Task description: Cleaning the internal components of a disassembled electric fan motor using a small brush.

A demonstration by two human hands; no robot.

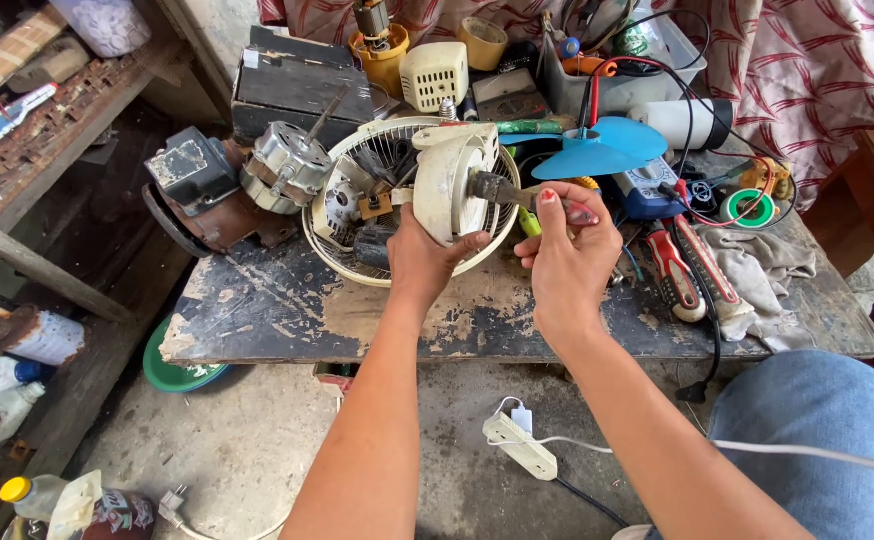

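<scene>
Cluttered and paint-chipped, a low wooden workbench fills the view from above, with a concrete floor below it and a red patterned curtain behind. At the middle of the bench, the left hand is closed around the lower edge of a cream plastic fan housing, holding it upright on its edge with its round face turned toward the right. The housing rests against a white wire fan guard that lies flat and holds loose parts. The right hand is just beside it, fingers wrapped around the handle of a paintbrush. The brush lies nearly level, its long axis running left to right, bristles touching the face of the housing. So the housing sits left of the right hand and directly above the left hand. A blue fan blade lies behind the right hand, red-handled pliers to its right, and a bare metal motor to the left.
</scene>
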